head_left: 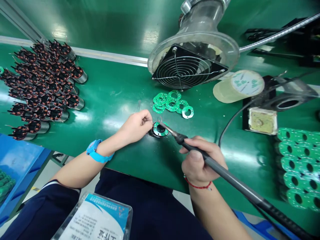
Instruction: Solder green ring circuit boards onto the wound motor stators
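My right hand (203, 158) grips a soldering iron (212, 160) by its dark handle. The iron's tip reaches the green ring-shaped circuit board (157, 128) on top of a motor stator (156, 135), which stands upright on the bench. Close by on the left, my left hand (138, 126) has thumb and forefinger pinched at the board's edge, seemingly on a thin wire (160, 118) that loops beside the iron's tip. My fingers partly hide what they pinch. Just beyond the stator lies a loose pile of green ring boards (172, 101).
Many copper-wound stators (47, 80) stand in rows at left. A fume extractor (192, 63) hangs over the back. At right are a pale roll (237, 86), an iron stand with a sponge (262, 120), and board-topped stators (298, 166). The iron's cable (232, 118) crosses the bench.
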Demonstrator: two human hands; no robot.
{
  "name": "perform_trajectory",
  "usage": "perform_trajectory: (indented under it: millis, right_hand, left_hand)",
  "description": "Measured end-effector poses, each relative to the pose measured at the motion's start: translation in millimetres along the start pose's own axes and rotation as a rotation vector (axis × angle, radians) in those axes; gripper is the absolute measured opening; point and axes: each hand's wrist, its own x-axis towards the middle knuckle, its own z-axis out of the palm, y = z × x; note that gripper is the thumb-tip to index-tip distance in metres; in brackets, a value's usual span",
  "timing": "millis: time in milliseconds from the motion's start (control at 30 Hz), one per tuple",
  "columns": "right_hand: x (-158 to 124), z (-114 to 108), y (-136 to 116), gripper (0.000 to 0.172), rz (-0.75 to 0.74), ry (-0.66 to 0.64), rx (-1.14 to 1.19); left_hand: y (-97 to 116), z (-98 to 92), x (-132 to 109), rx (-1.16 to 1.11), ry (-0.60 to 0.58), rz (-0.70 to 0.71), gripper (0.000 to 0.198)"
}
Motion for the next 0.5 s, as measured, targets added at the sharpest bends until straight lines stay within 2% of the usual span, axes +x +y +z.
perform_trajectory:
  millis: [100,267,400,500]
  right_hand:
    - [1.6,-1.7,0.4,0.02,-0.068,0.012,0.04]
    - [3.0,-2.8,0.5,0.02,-0.079,-0.015,-0.011]
    - [1.4,-0.5,0.1,0.02,-0.099,0.013,0.028]
    - [5.1,5.5,-3.1,0.038,-0.042,-0.006,0.082]
  left_hand:
    - [1.5,1.0,-1.2,0.026,0.022,0.02,0.013]
    - [3.4,2.1,-4.1,0.145,0.087,0.105,0.015]
    - [2.3,4.2,-4.7,0.254,0.132,0.158,0.016]
    - [2.3,5.7,-5.3,0.327,0.156,0.177,0.017]
